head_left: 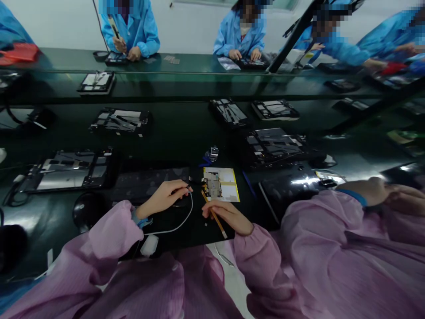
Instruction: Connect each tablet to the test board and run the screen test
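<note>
My left hand [168, 196] is closed in a pinch on the end of a thin white cable [181, 225], which loops down toward the table's front edge. Beneath and behind that hand lies a dark flat panel [142, 182]. My right hand [230, 215] has its fingers closed around the middle of a flat orange ribbon cable [218, 225]. The ribbon's upper end meets a small circuit board [212, 185], which lies over a white battery pack [229, 177] with yellow edges. Where the fingertips touch the ribbon is partly hidden.
Opened tablet-like devices, such as one on the left [63, 170] and one on the right [275, 144], lie around the dark table. A small metallic object [212, 153] sits beyond the battery. A co-worker's hand [365, 192] is at right. People in blue work across the bench.
</note>
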A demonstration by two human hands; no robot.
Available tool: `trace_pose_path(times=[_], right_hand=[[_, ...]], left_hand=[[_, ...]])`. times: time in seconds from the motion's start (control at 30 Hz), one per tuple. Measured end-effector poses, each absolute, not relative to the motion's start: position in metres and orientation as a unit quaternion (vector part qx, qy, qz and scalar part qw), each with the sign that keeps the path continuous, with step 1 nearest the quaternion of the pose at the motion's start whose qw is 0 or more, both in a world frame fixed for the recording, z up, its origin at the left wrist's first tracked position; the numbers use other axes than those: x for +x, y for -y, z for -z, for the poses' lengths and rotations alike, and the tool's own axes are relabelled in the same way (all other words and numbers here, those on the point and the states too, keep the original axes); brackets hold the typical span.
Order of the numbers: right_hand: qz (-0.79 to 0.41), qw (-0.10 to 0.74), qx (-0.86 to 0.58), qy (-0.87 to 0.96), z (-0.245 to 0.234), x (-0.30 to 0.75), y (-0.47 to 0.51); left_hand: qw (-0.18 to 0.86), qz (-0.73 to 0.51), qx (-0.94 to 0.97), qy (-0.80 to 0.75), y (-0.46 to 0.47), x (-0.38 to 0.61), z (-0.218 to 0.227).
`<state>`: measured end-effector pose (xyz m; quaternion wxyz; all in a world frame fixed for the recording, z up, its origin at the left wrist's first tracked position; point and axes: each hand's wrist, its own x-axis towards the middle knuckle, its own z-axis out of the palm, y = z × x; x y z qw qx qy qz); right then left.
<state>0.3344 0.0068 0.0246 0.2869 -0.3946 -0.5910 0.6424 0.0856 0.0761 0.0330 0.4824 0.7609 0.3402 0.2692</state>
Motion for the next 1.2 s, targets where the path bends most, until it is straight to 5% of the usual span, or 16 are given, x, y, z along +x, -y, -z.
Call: trace_pose_path(times=[0.13, 0.37, 0.8, 1.2], right_hand=[[-0.657, 0.323, -0.355, 0.582, -0.045, 0.321, -0.033], [-0.29, 0.346, -0.482, 0.751, -0.049, 0.281, -0.073], [-0.471, 0.316, -0.467, 0.678, -0.035, 0.276, -0.081], [-0.338, 0.343, -0.47, 0.739, -0.035, 0.27, -0.071]], left_hand=[[0.528, -0.302, 0.704, -0.367, -0.079, 0.085, -0.026], [0.605, -0.356, 0.614, -0.361, -0.081, 0.084, -0.016], [0.44, -0.337, 0.717, -0.423, -0.078, 0.084, -0.032], [0.36, -0.336, 0.766, -0.414, -0.079, 0.08, -0.03]])
